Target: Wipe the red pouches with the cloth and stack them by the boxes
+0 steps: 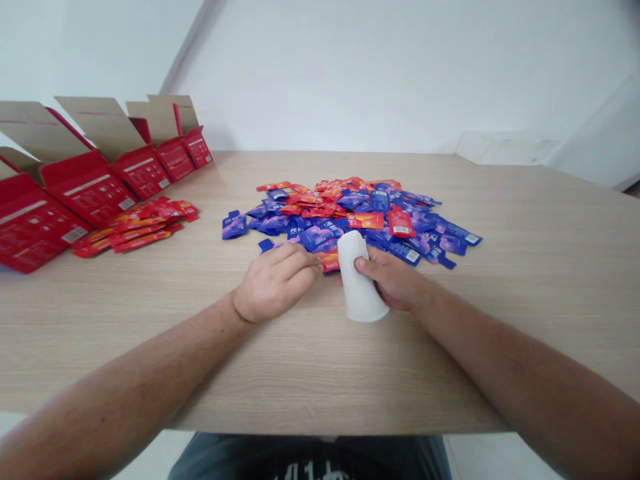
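Note:
My right hand (395,277) is wrapped round a white tapered cup (361,283), its thumb lying across the front. The cup leans a little, with its wider end low and toward me. To the left, my left hand (280,280) is closed, back of the hand up, fingertips pinched at the left edge of a red-orange sachet (329,261). That sachet lies between the hand and the cup; the grip itself is partly hidden. Just beyond both hands spreads a loose pile of blue-purple sachets (320,235) and red-orange sachets (367,220).
Several red cardboard boxes (90,190) with raised flaps stand in a row on the left. Beside them lies a smaller heap of red-orange sachets (150,223). The wooden table (310,380) ends at a white wall behind and near my lap in front.

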